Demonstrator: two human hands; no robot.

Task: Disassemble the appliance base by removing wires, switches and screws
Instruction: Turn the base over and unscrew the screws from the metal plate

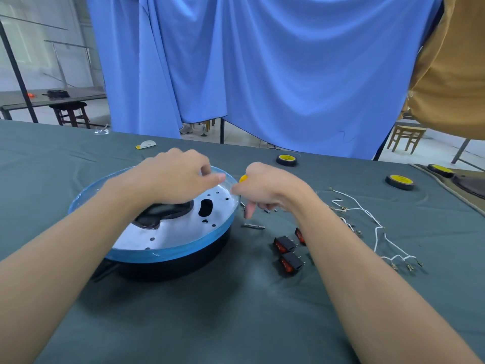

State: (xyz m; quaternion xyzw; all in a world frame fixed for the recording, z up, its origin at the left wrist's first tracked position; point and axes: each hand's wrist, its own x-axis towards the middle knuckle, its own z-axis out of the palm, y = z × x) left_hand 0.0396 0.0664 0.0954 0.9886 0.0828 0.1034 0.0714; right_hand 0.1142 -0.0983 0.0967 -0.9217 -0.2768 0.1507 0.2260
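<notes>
Yellow-handled tool (pixel 242 178) gripped by right hand (pixel 270 191); left hand (pixel 181 177) fingers (pixel 211 177) curled, hold unclear.

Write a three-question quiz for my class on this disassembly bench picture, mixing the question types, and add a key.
1. Multiple choice: how many rocker switches lie on the cloth? A) one B) three C) six
2. True or false: the white wires are still plugged into the appliance base.
3. Fill in: the yellow-tipped tool is gripped by the ___ hand.

Key: 1) B. 2) False: they lie loose on the cloth, to the right of the base. 3) The right hand.
</notes>
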